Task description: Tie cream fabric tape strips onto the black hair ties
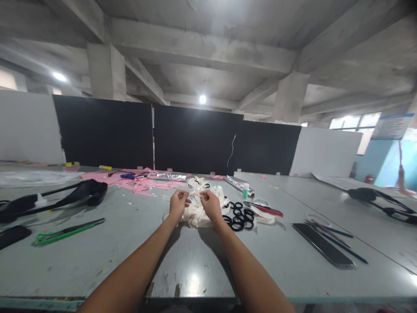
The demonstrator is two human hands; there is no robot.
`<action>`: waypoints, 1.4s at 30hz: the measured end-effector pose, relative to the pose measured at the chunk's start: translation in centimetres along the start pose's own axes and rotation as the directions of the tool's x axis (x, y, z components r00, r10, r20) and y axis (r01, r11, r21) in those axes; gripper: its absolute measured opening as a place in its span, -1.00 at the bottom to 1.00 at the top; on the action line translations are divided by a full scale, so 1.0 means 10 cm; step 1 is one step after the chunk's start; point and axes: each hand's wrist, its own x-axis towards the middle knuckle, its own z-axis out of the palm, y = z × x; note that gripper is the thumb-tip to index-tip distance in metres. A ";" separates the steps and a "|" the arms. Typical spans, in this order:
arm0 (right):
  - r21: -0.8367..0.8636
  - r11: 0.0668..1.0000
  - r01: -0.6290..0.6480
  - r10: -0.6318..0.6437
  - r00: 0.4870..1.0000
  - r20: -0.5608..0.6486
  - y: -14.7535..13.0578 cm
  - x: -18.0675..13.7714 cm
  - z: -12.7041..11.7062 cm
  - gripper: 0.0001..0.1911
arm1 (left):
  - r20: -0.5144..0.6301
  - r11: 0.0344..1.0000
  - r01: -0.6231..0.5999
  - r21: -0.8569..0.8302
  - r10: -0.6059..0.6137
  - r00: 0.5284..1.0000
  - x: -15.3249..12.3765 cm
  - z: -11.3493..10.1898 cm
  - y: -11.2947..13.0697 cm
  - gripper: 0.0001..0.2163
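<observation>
Over a heap of cream-white fabric strips (194, 217), my left hand (179, 204) and my right hand (211, 203) are raised a few centimetres apart. Both hands are closed, thumb and fingers pinching what looks like a pale strip (195, 194) stretched between them. Its exact shape is blurred. Just right of my right hand lie several black rings (239, 217), like hair ties. Beyond them are a red-and-black cutting tool (265, 209) and a small bottle or glue stick with a green label (245, 191).
A green utility knife (67, 231) and black straps (81, 195) lie left. Pink fabric scraps (143, 184) and foil rolls (171, 177) are at the back, before black panels (195, 141). On the right are a dark phone (322, 244), pencils (345, 247) and another black strap (384, 204).
</observation>
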 end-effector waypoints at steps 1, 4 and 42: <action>-0.041 0.999 0.021 -0.021 1.000 0.002 -0.01 -0.01 -0.01 -0.80 | 0.023 1.000 -0.018 0.018 0.017 1.000 -0.01 0.00 0.01 -0.74; -0.091 0.995 0.040 -0.039 0.999 0.012 -0.03 -0.03 -0.04 -0.81 | 0.062 0.997 -0.063 0.051 0.059 0.996 -0.03 0.02 0.04 -0.73; -0.175 0.980 0.090 -0.072 0.992 0.104 -0.02 -0.09 -0.04 -0.80 | 0.232 0.999 0.041 0.008 -0.041 0.972 -0.02 0.06 -0.04 -0.73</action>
